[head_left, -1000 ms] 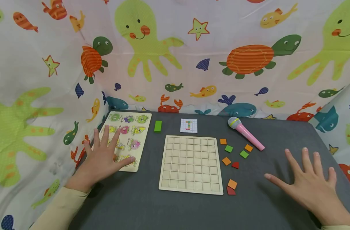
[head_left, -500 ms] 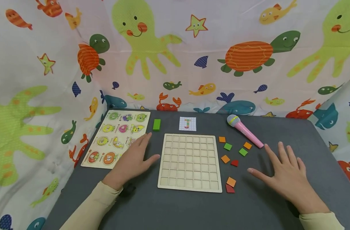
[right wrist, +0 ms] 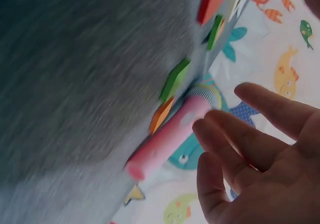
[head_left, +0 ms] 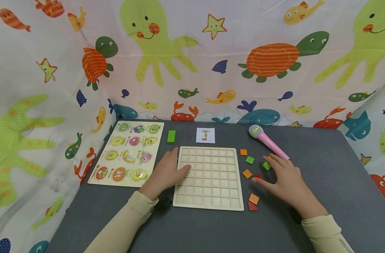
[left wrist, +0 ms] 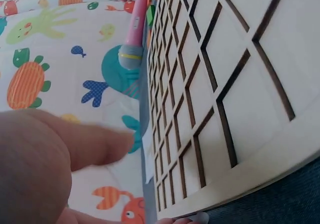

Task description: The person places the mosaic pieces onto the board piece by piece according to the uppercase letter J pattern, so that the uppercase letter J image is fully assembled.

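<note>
A pale wooden grid board [head_left: 208, 179] lies mid-table. My left hand [head_left: 167, 174] is at its left edge, fingers extended and thumb over the nearest squares; in the left wrist view, fingertips show right at the board's rim. To the board's right lie small tiles, among them a green tile [head_left: 250, 160], an orange tile [head_left: 247, 173] and a red tile [head_left: 252, 206]. Over the right part of this group hovers my right hand [head_left: 287, 182], fingers loosely spread and holding nothing. It partly hides an orange tile beside another green tile [head_left: 266, 166]. A pink toy microphone [right wrist: 170, 136] lies just beyond its fingertips.
A fruit puzzle board [head_left: 108, 174] lies at the left, with a green block [head_left: 171, 137] to its right. Behind the grid board is a card [head_left: 198, 140] with a coloured J on a grid. A sea-animal curtain [head_left: 179, 63] closes off the back and sides.
My left hand has moved right, from over the puzzle board to the grid board's left edge. My right hand has come left, from the right of the table to the tiles.
</note>
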Available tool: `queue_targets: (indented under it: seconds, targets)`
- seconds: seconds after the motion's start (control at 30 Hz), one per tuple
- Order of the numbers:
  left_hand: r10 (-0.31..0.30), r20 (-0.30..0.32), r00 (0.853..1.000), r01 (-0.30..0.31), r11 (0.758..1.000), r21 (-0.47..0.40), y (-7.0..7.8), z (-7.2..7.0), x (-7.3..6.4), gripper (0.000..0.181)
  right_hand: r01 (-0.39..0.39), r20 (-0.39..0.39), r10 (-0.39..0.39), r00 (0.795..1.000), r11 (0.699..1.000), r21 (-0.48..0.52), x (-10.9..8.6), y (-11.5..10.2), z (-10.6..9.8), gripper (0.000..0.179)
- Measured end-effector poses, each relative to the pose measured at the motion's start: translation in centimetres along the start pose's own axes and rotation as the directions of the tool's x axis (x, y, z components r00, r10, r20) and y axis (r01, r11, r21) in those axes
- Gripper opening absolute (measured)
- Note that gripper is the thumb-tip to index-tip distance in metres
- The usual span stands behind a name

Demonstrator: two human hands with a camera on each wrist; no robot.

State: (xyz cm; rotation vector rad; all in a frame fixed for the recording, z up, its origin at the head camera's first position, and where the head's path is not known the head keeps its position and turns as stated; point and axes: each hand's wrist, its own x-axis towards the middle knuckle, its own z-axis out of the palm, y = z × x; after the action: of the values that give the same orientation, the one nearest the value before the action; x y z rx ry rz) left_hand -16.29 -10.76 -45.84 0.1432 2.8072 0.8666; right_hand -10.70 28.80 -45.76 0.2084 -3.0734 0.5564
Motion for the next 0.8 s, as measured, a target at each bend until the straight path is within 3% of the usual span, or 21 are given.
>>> queue_targets:
  seconds: [0.27,0.63,0.8]
  targets:
    - [0.004,-0.017,1.0,-0.003,1.0,0.031,0.0,0.1,0.5,0.073,0.05,0.033,-0.052,0.998,0.997,0.051,1.5,-1.9,0.9,0.076]
    - [0.055,0.049,0.997,-0.056,0.998,0.027,-0.7,-0.7,0.9,0.041,0.048,0.058,-0.05,0.997,0.998,0.052,2.3,-2.3,2.1,0.065]
    - [0.032,0.069,0.997,-0.034,0.999,0.02,-1.2,-0.8,0.7,0.044,0.048,0.065,-0.051,0.997,0.998,0.044,2.5,-2.4,2.4,0.063]
